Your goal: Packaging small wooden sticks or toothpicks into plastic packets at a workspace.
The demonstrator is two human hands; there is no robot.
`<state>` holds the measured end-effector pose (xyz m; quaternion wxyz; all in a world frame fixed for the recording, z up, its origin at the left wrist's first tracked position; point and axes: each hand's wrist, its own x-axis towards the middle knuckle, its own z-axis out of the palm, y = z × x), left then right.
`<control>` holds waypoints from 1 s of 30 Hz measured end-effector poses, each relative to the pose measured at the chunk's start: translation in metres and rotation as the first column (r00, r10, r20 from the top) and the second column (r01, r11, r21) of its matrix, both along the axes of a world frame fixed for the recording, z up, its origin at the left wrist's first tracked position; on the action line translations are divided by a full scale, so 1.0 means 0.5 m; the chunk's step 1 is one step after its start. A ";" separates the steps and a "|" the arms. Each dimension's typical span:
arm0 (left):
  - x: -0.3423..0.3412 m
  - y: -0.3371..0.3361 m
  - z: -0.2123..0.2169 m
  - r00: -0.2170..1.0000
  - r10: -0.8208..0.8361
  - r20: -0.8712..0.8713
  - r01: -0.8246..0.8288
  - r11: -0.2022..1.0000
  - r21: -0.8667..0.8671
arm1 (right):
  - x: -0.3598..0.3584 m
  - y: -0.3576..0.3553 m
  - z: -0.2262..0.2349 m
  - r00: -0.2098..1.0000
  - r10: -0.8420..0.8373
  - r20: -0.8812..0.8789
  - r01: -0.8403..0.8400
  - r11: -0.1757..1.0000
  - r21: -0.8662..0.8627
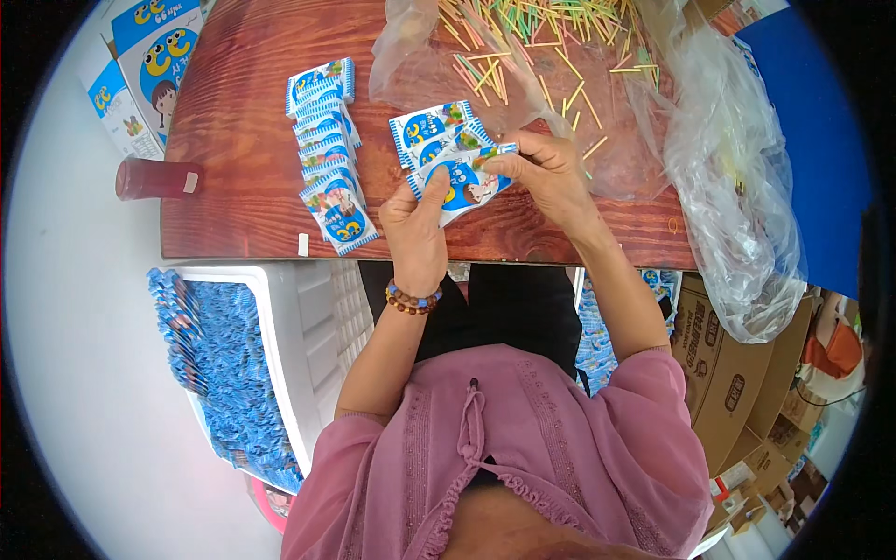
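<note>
Between my two hands is a small blue and white packet with a cartoon girl on it (471, 189). My left hand (417, 229) pinches its left side with the thumb on top, and a beaded bracelet circles that wrist. At the packet's upper right corner, my right hand (555, 177) grips with thumb and bent fingers. Just beyond the held packet, a few similar packets (417, 131) overlap; whether my left fingers also touch them is hidden. To the left, an overlapping row of such packets (327, 154) runs down the wooden table (243, 112).
Thin coloured sticks (569, 33) lie scattered on clear plastic at the far side. A crumpled plastic bag (737, 187) hangs over the right edge. A white foam box (280, 327) full of blue packets stands lower left. A reddish cup (159, 178) projects past the left edge.
</note>
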<state>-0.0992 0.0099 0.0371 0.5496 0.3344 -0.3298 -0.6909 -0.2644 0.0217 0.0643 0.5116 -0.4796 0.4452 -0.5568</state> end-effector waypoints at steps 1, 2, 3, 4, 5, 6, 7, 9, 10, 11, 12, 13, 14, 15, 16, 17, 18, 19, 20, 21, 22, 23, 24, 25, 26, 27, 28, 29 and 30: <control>0.001 0.000 0.000 1.000 -0.001 0.001 0.001 1.000 0.000 | -0.002 0.000 -0.001 1.000 -0.001 0.001 0.001 1.000 0.000; 0.002 -0.001 0.000 0.999 -0.002 -0.040 0.003 1.000 0.019 | -0.004 0.000 -0.002 1.000 0.009 -0.024 -0.008 1.000 0.003; 0.002 -0.001 0.000 0.997 -0.002 -0.081 0.005 0.999 0.037 | -0.007 -0.001 -0.003 0.999 0.018 -0.050 -0.017 1.000 0.005; 0.001 -0.002 0.002 0.997 -0.002 -0.081 0.005 0.999 0.037 | -0.015 -0.002 -0.007 0.999 0.018 -0.050 -0.018 1.000 0.005; -0.001 -0.003 0.007 0.995 0.036 -0.090 -0.032 0.998 0.054 | -0.028 -0.003 -0.012 1.000 -0.006 -0.014 0.005 0.998 -0.055; -0.002 -0.004 0.010 0.992 0.075 -0.099 -0.068 0.995 0.072 | -0.038 -0.002 -0.014 0.999 -0.028 0.023 0.030 0.993 -0.113; 0.000 -0.004 0.007 0.992 0.076 -0.098 -0.069 0.995 0.073 | -0.046 0.000 -0.007 0.999 -0.027 0.023 0.029 0.993 -0.113; 0.007 -0.005 -0.003 0.993 0.062 -0.102 -0.055 0.996 0.075 | -0.058 0.001 0.019 0.983 -0.021 -0.182 -0.047 0.931 -0.361; 0.006 -0.005 -0.004 0.993 0.060 -0.103 -0.052 0.996 0.075 | -0.057 0.002 0.024 0.983 -0.024 -0.183 -0.044 0.932 -0.361; 0.006 -0.005 -0.005 0.994 0.066 -0.091 -0.057 0.994 0.094 | -0.052 0.003 0.028 0.947 -0.017 -0.321 -0.100 0.933 -0.344; 0.005 -0.005 -0.006 0.994 0.071 -0.078 -0.062 0.992 0.112 | -0.048 0.003 0.030 0.891 -0.009 -0.453 -0.153 0.935 -0.320; 0.003 -0.004 -0.007 0.994 0.068 -0.080 -0.059 0.992 0.112 | -0.046 0.003 0.029 0.890 -0.012 -0.455 -0.151 0.935 -0.320; 0.002 -0.003 -0.008 0.993 0.062 -0.099 -0.052 0.994 0.097 | -0.043 0.002 0.024 0.896 0.018 -0.444 -0.162 0.943 -0.290; 0.001 -0.002 -0.010 0.992 0.055 -0.117 -0.046 0.996 0.081 | -0.043 0.002 0.022 0.901 0.047 -0.430 -0.174 0.950 -0.261; 0.003 -0.003 -0.011 0.992 0.056 -0.116 -0.047 0.996 0.080 | -0.044 0.002 0.023 0.902 0.047 -0.429 -0.174 0.949 -0.262; 0.007 -0.003 -0.012 0.991 0.073 -0.110 -0.064 0.995 0.081 | -0.047 0.004 0.026 0.940 0.001 -0.341 -0.104 0.953 -0.285; 0.010 -0.003 -0.013 0.991 0.089 -0.104 -0.081 0.993 0.083 | -0.049 0.005 0.027 0.968 -0.045 -0.248 -0.032 0.953 -0.300; 0.010 -0.004 -0.011 0.991 0.090 -0.102 -0.081 0.993 0.083 | -0.052 0.006 0.023 0.968 -0.045 -0.247 -0.032 0.953 -0.300; 0.009 -0.004 -0.007 0.989 0.094 -0.112 -0.087 0.994 0.066 | -0.054 0.006 0.018 0.958 -0.028 -0.285 -0.058 0.956 -0.288; 0.009 -0.004 -0.006 0.988 0.097 -0.122 -0.092 0.995 0.049 | -0.056 0.007 0.015 0.946 -0.011 -0.323 -0.082 0.958 -0.274; 0.010 -0.004 -0.009 0.988 0.097 -0.121 -0.092 0.995 0.050 | -0.053 0.007 0.015 0.947 -0.011 -0.322 -0.082 0.958 -0.274; 0.012 -0.003 -0.015 0.991 0.088 -0.098 -0.086 0.996 0.024 | -0.047 0.007 0.016 0.917 -0.017 -0.398 -0.102 0.956 -0.276; 0.013 -0.002 -0.019 0.994 0.079 -0.073 -0.079 0.997 0.000 | -0.043 0.007 0.016 0.882 -0.022 -0.471 -0.123 0.953 -0.275; 0.011 -0.001 -0.020 0.994 0.077 -0.075 -0.077 0.997 0.000 | -0.042 0.007 0.012 0.881 -0.024 -0.473 -0.122 0.954 -0.275; 0.007 0.000 -0.021 0.993 0.071 -0.095 -0.071 0.997 0.008 | -0.040 0.008 0.004 0.915 0.017 -0.404 -0.143 0.948 -0.283; 0.004 0.001 -0.022 0.991 0.065 -0.114 -0.064 0.998 0.015 | -0.040 0.008 0.000 0.941 0.059 -0.332 -0.162 0.942 -0.294; 0.006 0.002 -0.027 0.992 0.065 -0.112 -0.064 0.998 0.015 | -0.038 0.006 0.002 0.942 0.059 -0.330 -0.162 0.942 -0.294; 0.008 0.002 -0.034 0.996 0.039 -0.083 -0.039 0.999 0.002 | -0.037 0.001 0.006 0.911 0.080 -0.403 -0.215 0.929 -0.301; 0.010 0.001 -0.038 0.998 0.012 -0.054 -0.013 1.000 -0.010 | -0.036 -0.004 0.008 0.874 0.099 -0.475 -0.268 0.914 -0.304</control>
